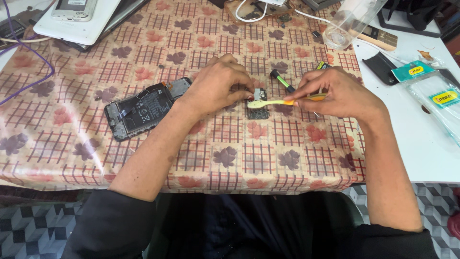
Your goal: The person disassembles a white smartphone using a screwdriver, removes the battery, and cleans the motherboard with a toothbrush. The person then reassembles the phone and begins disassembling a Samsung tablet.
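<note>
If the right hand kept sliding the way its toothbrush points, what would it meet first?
Likely the small circuit board and the left hand pinning it; the right hand aims the toothbrush leftward at them.

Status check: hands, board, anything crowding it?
Left hand pins circuit board. Right hand holds toothbrush, head on board. Opened phone lies apart, left.

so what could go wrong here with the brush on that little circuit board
1. The left hand pins the small circuit board only by its top edge, so a hard stroke of the toothbrush in the right hand might flick it across the tablecloth.
2. The opened phone lies near the left forearm; a shift of that arm could nudge it.
</note>
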